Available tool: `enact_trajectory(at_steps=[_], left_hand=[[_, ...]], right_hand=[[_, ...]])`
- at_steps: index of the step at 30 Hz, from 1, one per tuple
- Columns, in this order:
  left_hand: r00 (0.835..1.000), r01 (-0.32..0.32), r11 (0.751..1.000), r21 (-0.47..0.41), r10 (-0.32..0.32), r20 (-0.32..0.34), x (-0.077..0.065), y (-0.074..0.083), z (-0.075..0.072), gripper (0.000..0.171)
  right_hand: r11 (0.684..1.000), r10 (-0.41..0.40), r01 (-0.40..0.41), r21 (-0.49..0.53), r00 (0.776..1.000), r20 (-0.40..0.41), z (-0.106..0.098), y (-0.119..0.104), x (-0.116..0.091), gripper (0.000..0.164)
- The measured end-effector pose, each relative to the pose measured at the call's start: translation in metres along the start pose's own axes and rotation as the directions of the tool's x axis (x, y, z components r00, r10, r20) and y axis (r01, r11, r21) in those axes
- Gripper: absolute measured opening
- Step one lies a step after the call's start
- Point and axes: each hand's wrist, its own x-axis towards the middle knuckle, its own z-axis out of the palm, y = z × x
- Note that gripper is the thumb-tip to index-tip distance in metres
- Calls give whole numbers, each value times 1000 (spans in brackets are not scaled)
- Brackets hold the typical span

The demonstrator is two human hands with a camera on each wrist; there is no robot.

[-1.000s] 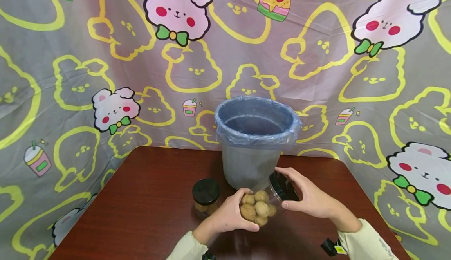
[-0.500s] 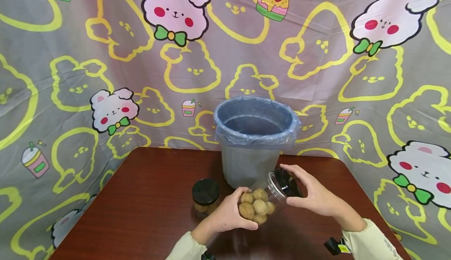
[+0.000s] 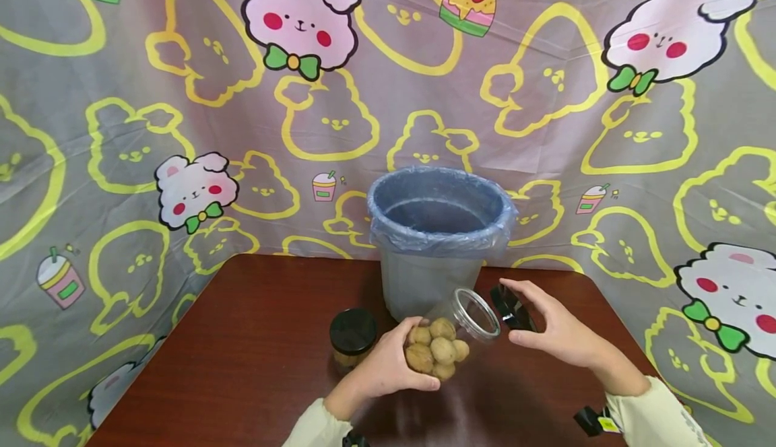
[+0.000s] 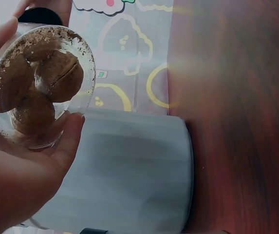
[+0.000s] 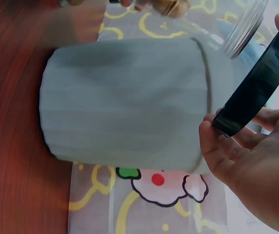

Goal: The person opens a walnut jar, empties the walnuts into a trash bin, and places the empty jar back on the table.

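Note:
My left hand (image 3: 393, 361) grips a clear jar (image 3: 465, 311) that tilts to the right, its threaded mouth uncovered. Several walnuts (image 3: 441, 349) lie heaped toward the jar's bottom; the left wrist view shows walnuts (image 4: 56, 75) and brown crumbs through the base. In my right hand (image 3: 554, 326) is a black lid (image 3: 510, 307), pinched by its edge just right of the jar's mouth, with a gap between them. The right wrist view has the lid (image 5: 256, 87) edge-on between thumb and fingers. Left of my left hand stands a second jar with a black lid (image 3: 353, 331).
A grey bin (image 3: 430, 282) with a blue plastic liner (image 3: 442, 238) stands on the brown table (image 3: 273, 339), directly behind the hands. A patterned cloth (image 3: 339, 124) hangs around the table's back and sides.
The black lid has come off the jar's mouth and moved right with my right hand. The jar in my left hand has shifted slightly left. The bin and second jar stay put.

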Motion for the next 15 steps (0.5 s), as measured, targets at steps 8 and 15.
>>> enact_trajectory(at_steps=[8, 15], left_hand=[[1000, -21, 998, -52, 21, -11, 1, 1, -8, 82], [1000, -15, 996, -86, 13, -16, 1, 3, -13, 82]], right_hand=[[1000, 6, -7, 27, 1000, 10, -4, 7, -1, 69], [998, 37, -36, -57, 999, 13, -7, 17, -2, 70]])
